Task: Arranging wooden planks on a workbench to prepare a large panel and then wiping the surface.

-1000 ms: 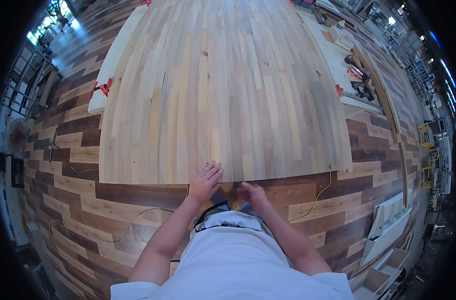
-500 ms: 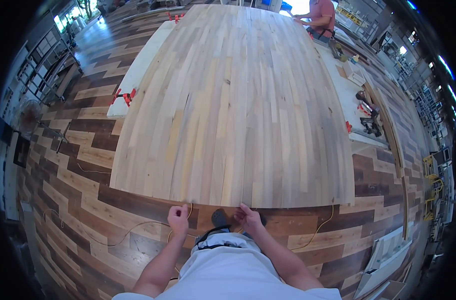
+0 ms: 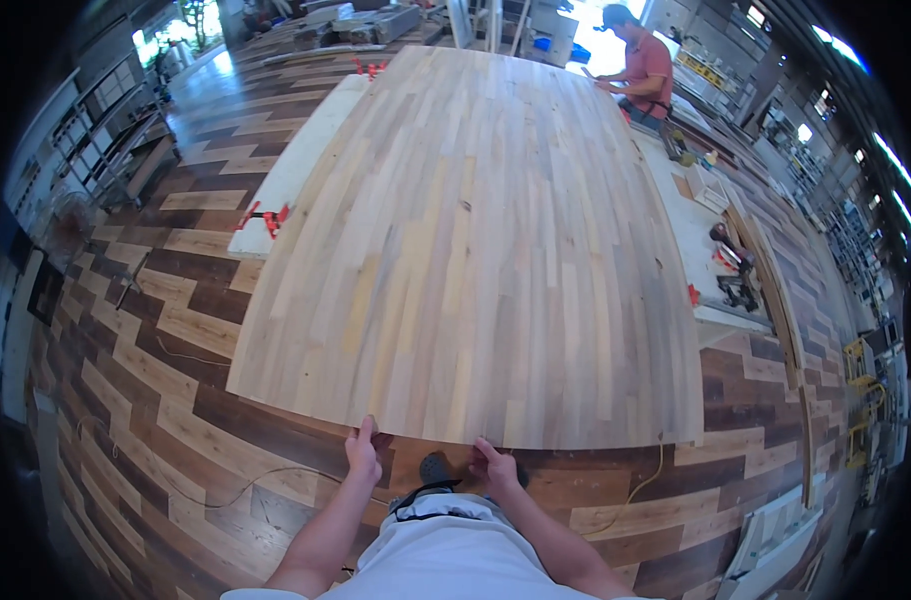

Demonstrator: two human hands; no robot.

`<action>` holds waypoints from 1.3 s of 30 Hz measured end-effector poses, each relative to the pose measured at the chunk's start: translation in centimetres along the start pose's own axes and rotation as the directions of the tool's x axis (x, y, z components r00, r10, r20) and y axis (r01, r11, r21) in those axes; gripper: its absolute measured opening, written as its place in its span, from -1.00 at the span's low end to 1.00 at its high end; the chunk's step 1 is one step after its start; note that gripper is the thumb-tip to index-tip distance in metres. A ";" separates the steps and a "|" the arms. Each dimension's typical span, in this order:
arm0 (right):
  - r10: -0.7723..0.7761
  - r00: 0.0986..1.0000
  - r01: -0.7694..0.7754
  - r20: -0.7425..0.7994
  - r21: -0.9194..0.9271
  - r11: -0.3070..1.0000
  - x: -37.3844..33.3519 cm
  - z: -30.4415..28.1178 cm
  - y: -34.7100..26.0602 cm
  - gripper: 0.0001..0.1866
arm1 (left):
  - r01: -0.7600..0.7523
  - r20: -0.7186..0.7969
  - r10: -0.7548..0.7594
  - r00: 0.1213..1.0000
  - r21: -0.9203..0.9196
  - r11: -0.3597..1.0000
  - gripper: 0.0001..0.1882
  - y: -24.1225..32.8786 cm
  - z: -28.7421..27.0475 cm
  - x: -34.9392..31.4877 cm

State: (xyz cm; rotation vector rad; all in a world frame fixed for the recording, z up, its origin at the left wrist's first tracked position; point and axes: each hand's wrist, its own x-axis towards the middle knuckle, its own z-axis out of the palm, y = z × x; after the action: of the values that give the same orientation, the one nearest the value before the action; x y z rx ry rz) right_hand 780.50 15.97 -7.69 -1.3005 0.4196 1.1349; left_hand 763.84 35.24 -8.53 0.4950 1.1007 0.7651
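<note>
A large wooden panel, made of many narrow strips glued side by side, stretches out ahead of me. At its near edge, left of centre, my left hand pinches the rim with the thumb up top and the other fingers partly hidden beneath. A little further right, my right hand grips the same edge in a similar way, its thumb at the rim and its fingers curled below.
Pale boards with red clamps show along the panel's left side. On the right bench lie a power drill and a white box. A co-worker in a red shirt stands at the far right corner. A yellow cord trails across the floor.
My left hand has come up from just off the edge onto the panel's rim. The right hand stays at the edge. The whole view has tilted up, showing more of the co-worker.
</note>
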 end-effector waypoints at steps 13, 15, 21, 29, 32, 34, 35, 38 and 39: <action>-0.030 0.999 0.031 -0.017 0.012 0.999 -0.6 0.0 -0.3 -0.79 | 0.000 0.059 -0.007 0.998 0.128 0.992 -0.68 0.4 -0.3 -0.4; -0.037 0.999 0.037 -0.003 0.031 0.999 -0.5 -0.1 -0.1 -0.79 | 0.011 0.039 -0.018 0.999 0.161 0.987 -0.67 0.5 -0.4 -0.3; -0.052 0.997 0.052 -0.060 -0.004 0.999 -0.7 -0.1 -0.3 -0.77 | 0.016 0.051 -0.025 0.998 0.175 0.984 -0.67 0.5 -0.2 -0.4; -0.046 0.998 0.047 -0.042 0.014 0.999 -0.7 -0.3 -0.6 -0.81 | 0.002 0.049 -0.012 0.999 0.204 0.979 -0.67 0.8 0.0 -0.8; -0.045 0.998 0.046 -0.052 0.013 0.999 -0.4 -0.6 -0.5 -0.82 | -0.008 0.052 -0.003 0.999 0.215 0.976 -0.67 0.8 0.1 -0.7; -0.054 0.997 0.055 -0.056 0.019 0.998 -0.3 -0.6 -0.4 -0.80 | -0.012 0.054 -0.001 0.999 0.224 0.974 -0.66 0.6 0.0 -0.6; -0.061 0.996 0.062 -0.058 0.020 0.998 -0.4 -0.5 -0.3 -0.78 | -0.013 0.044 0.003 0.999 0.229 0.973 -0.66 0.6 0.0 -0.6; -0.060 0.997 0.061 -0.058 0.012 0.998 -0.5 -0.4 -0.5 -0.79 | -0.017 0.029 0.010 1.000 0.236 0.971 -0.66 0.6 0.0 -0.7; -0.062 0.996 0.063 -0.061 0.020 0.998 -0.6 -0.6 -0.5 -0.79 | -0.022 0.019 0.018 1.000 0.236 0.971 -0.66 0.7 0.1 -0.8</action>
State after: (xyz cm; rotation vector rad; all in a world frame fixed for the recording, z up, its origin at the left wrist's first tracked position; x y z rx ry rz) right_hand 780.84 15.28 -7.12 -1.3223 0.4320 1.0383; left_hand 763.56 35.09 -7.57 0.7137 1.1789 0.6482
